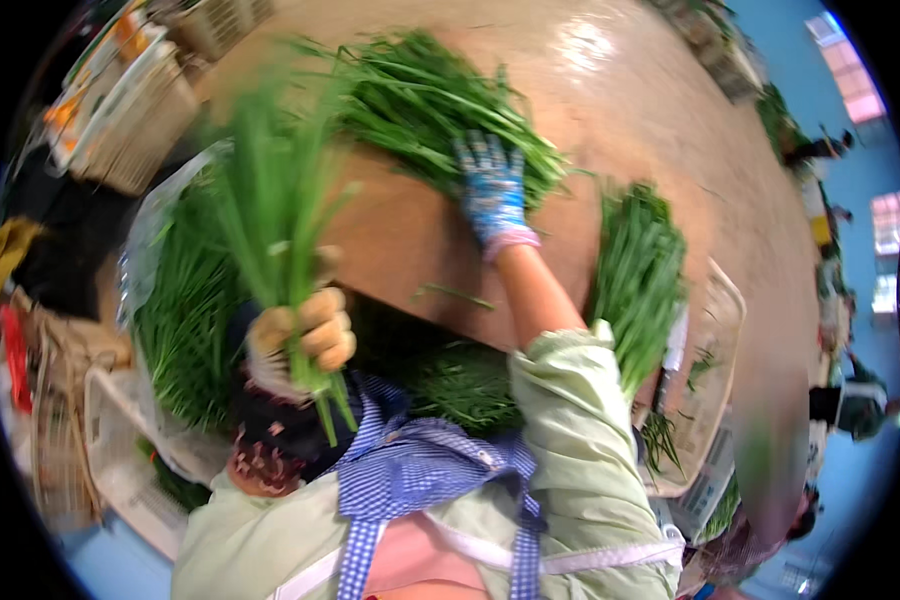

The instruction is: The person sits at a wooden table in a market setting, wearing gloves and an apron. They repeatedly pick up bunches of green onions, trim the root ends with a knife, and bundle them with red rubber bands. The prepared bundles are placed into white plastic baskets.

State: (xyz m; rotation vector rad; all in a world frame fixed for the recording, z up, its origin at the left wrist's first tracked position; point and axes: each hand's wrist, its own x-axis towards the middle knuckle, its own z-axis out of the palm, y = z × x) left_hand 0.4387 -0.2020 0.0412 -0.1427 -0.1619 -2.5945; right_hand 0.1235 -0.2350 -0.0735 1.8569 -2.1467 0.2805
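Note:
My left hand (315, 330), in a tan glove, is closed around the lower stalks of an upright bunch of garlic chives (275, 210); the leaf tips are blurred. On the brown tabletop (385, 225), a loose pile of garlic chives (420, 105) lies at the far side. My right hand (494, 195), in a blue patterned glove with a pink cuff, rests flat on that pile with fingers spread. Another bunch of garlic chives (638, 270) lies to the right of my right forearm.
A knife (676, 345) lies beside the right bunch, near a pale plastic crate (728, 300). At my left, a clear-lined container holds more greens (180, 310). Stacked crates (140, 125) stand at the far left. Several people are in the background at right.

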